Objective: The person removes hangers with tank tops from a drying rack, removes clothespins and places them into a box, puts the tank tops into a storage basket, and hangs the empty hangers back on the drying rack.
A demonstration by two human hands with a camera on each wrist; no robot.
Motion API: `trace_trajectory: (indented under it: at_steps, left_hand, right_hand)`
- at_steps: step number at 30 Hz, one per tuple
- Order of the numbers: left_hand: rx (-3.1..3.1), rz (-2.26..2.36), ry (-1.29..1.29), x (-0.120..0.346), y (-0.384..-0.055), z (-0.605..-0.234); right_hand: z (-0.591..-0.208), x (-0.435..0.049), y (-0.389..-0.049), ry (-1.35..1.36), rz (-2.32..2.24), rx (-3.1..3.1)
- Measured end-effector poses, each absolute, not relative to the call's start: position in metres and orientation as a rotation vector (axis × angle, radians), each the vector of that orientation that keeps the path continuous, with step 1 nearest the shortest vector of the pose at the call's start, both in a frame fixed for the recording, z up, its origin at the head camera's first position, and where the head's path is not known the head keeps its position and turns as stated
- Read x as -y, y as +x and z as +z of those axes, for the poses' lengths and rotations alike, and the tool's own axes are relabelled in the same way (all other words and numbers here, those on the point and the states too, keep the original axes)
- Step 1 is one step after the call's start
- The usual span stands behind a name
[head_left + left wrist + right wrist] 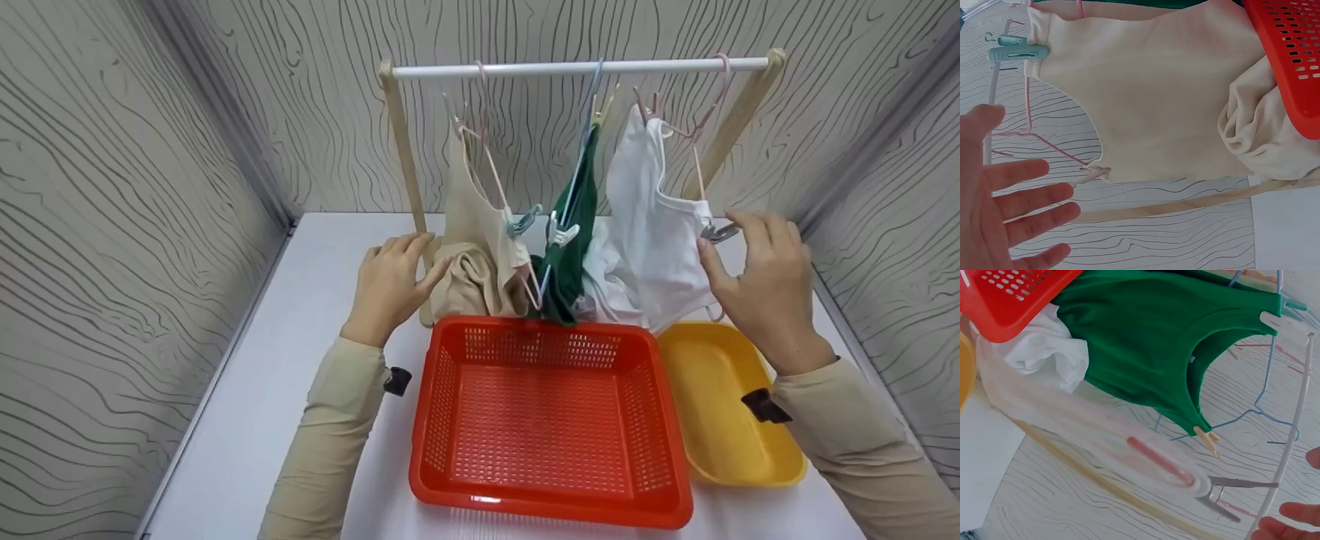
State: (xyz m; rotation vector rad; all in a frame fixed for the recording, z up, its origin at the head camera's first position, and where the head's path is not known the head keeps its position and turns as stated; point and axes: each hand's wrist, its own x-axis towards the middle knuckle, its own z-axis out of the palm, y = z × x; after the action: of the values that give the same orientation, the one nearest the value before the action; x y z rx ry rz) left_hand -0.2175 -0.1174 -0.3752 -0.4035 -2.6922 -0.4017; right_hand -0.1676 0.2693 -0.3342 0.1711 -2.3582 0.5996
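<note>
Near the beige garment (pixel 480 225) on the left, my left hand (pixel 394 281) hovers with its fingers spread and nothing in them. A light blue clothespin (pixel 1019 52) clips that garment to a pink hanger (pixel 1028 107). My right hand (pixel 772 281) is beside the white garment (pixel 656 210), thumb and fingers apart around a grey clothespin (pixel 720 232). In the right wrist view, the fingertips (pixel 1297 514) stand clear of the grey clothespin, which grips the garment's edge. Between these two hangs a green garment (pixel 1129 332) on a blue hanger, held by a white clothespin (pixel 562 231).
A white rod (pixel 577 70) on wooden posts carries the hangers. In front stands a red perforated basket (pixel 547 510), with a yellow tub (pixel 724 405) at its right. Patterned panels (pixel 112 225) enclose the white table (pixel 285 360) at the back and sides.
</note>
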Motion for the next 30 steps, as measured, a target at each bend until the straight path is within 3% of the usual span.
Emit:
trace_trajectory:
  at_steps: [30]
  left_hand:
    - [2.647,-0.629,-0.51,0.103,-0.216,-0.431]
  right_hand:
    - [-0.354,-0.219,-0.147,0.428,0.801,2.278]
